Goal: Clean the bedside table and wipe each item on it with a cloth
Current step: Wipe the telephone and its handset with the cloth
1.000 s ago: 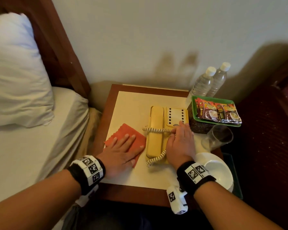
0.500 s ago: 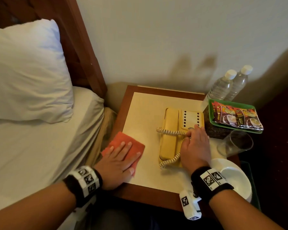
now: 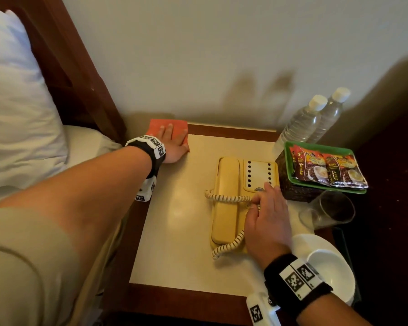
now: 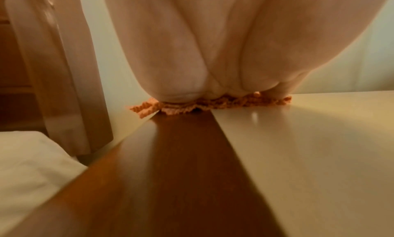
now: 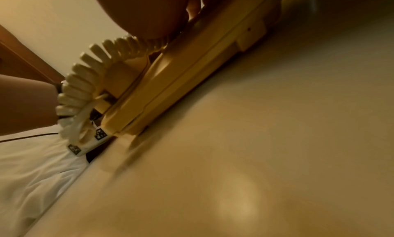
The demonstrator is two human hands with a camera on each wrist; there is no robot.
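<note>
Pillow and bed: a plump white pillow is lying on the sheeted mattress at far left, against a dark wooden headboard.
Left hand: the left hand is pressing flat, fingers straight and spread, on a textured orange cloth — the cloth is sitting at the far left corner of the table, overhanging its brown edge toward the wall.
Table: the square bedside table with a cream top and dark brown wooden border is standing just beside the bed.
Telephone: a yellowish corded desk telephone is lying near the middle of the top, its handset cradled on the left side and its coiled cord looping across the front.
Right hand: the right hand is resting on the phone's keypad half, fingers loosely bent over it and touching the cord — not clasping anything that I can see.
Right side: a green tray holding coffee sachets is sitting on a dark patterned box; two clear water bottles with white caps are standing behind it, a clear drinking glass in front, a white cup and saucer nearest.
</note>
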